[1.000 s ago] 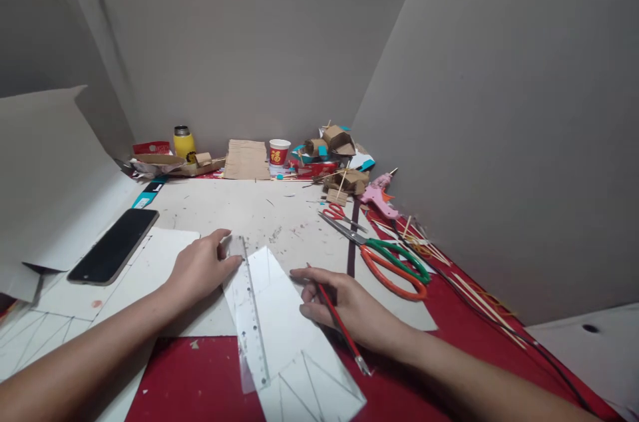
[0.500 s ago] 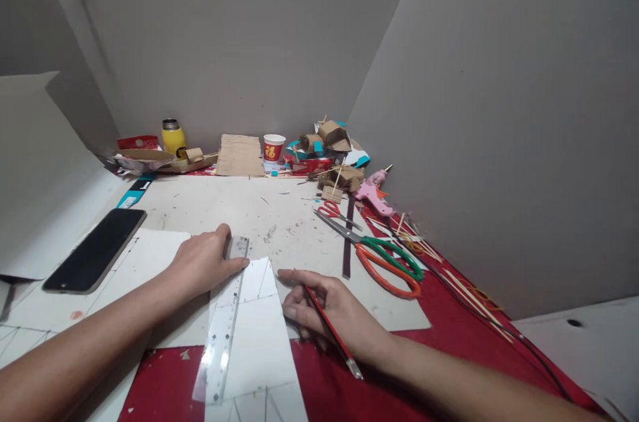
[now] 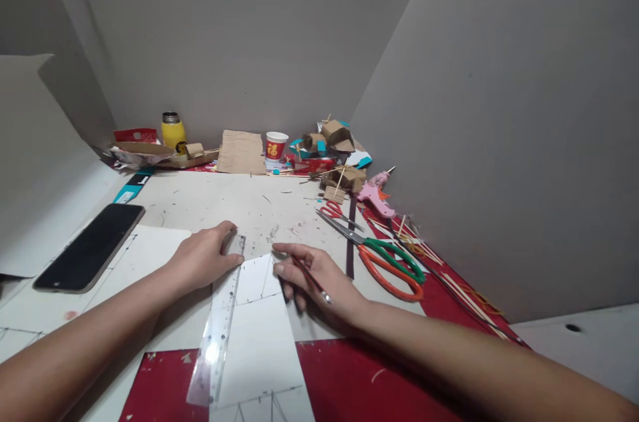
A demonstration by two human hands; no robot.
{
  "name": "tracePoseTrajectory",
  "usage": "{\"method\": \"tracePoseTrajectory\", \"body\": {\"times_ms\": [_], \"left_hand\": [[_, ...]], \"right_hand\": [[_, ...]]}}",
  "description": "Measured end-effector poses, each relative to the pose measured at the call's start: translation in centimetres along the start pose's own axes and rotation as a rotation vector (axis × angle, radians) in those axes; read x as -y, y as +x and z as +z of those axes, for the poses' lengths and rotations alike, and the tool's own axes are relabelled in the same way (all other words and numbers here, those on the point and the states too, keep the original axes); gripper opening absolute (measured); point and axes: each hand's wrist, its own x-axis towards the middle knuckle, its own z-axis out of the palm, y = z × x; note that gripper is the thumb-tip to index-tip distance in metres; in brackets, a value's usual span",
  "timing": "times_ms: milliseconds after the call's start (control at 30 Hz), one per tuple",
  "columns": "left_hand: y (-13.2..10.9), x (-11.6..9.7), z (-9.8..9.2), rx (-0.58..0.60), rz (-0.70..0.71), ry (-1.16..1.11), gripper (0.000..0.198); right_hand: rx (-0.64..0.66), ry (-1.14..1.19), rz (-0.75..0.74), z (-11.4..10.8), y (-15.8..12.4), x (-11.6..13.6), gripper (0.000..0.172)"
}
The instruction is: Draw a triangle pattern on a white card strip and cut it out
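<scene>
My left hand (image 3: 202, 259) presses its fingers on the top end of a clear plastic ruler (image 3: 217, 332), which lies along the left edge of a white card strip (image 3: 257, 335). My right hand (image 3: 312, 279) holds a red pencil (image 3: 309, 279) between its fingers, with the fingertips touching the strip's upper right corner. Pencil lines cross the strip near its top and near its bottom. The strip and ruler lie over a larger pale board (image 3: 239, 209).
A black phone (image 3: 90, 245) lies on white sheets at the left. Large green-and-orange scissors (image 3: 387, 259), small red scissors (image 3: 334, 211), a pink glue gun (image 3: 374, 192) and wooden sticks (image 3: 424, 249) are at the right. A yellow bottle (image 3: 172, 130), a red cup (image 3: 275, 144) and cardboard scraps line the back wall.
The ruler and strip have swung from a slant to lie nearly straight towards me. My right hand moved up and left to the strip's top corner, with the pencil still in it.
</scene>
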Motion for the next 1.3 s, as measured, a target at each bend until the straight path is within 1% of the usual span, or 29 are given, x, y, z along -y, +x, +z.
{"method": "tracePoseTrajectory", "body": {"times_ms": [67,133,200,267,367,467,567,667,733,800,833,867,933,1000,1100,1167,1300], "left_hand": [[0.3,0.0,-0.2,0.018,0.004,-0.026,0.041],[0.5,0.1,-0.3,0.031,0.002,-0.050,0.038],[0.7,0.2,-0.5,0.044,-0.001,-0.074,0.033],[0.8,0.3,-0.6,0.058,-0.003,-0.095,0.025],[0.8,0.6,-0.7,0.092,-0.003,-0.113,0.016],[0.6,0.8,-0.8,0.141,0.012,-0.118,0.018],[0.5,1.0,-1.1,0.164,0.030,-0.111,0.021],[0.3,1.1,-1.6,0.139,0.028,-0.076,0.023],[-0.1,0.7,-1.9,0.086,0.011,-0.029,0.022],[-1.1,0.0,-1.9,0.029,0.012,0.037,0.020],[-1.8,-0.5,-1.9,0.020,0.040,0.073,0.018],[-2.6,-1.0,-1.8,0.031,0.138,0.125,0.016],[-4.3,-1.8,-1.6,0.087,0.339,0.110,0.029],[-6.0,-2.2,-1.5,0.139,0.395,0.110,0.045],[-7.9,-1.7,-1.6,0.232,0.357,0.141,0.065],[-8.6,-1.0,-1.8,0.274,0.329,0.131,0.074],[-9.1,0.4,-1.6,0.305,0.317,0.110,0.078]], "right_hand": [[-0.017,-0.029,-0.006,0.1,1.2,0.2,0.064],[-0.003,-0.056,0.010,0.1,2.1,0.3,0.054],[0.017,-0.067,0.029,0.1,2.6,0.4,0.042],[0.030,-0.073,0.042,0.0,2.8,0.4,0.034],[0.029,-0.063,0.039,-0.2,2.8,0.2,0.031],[0.013,-0.041,0.009,-0.4,3.0,0.0,0.031],[-0.008,-0.042,-0.037,-0.6,3.3,-0.3,0.028],[-0.026,-0.055,-0.050,-0.9,3.5,-0.3,0.026],[-0.038,-0.053,-0.045,-1.1,3.6,-0.2,0.024],[-0.047,-0.060,-0.036,-1.2,3.6,-0.1,0.022],[-0.052,-0.070,-0.034,-1.3,3.6,0.0,0.021],[-0.059,-0.083,-0.033,-1.3,3.6,0.1,0.021],[-0.071,-0.107,-0.036,-1.4,3.6,0.2,0.021],[-0.081,-0.122,-0.044,-1.4,3.6,0.2,0.021],[-0.080,-0.128,-0.050,-1.4,3.6,0.0,0.022],[-0.080,-0.130,-0.052,-1.3,3.6,-0.1,0.023],[-0.075,-0.141,-0.046,-1.3,3.5,-0.1,0.026]]}}
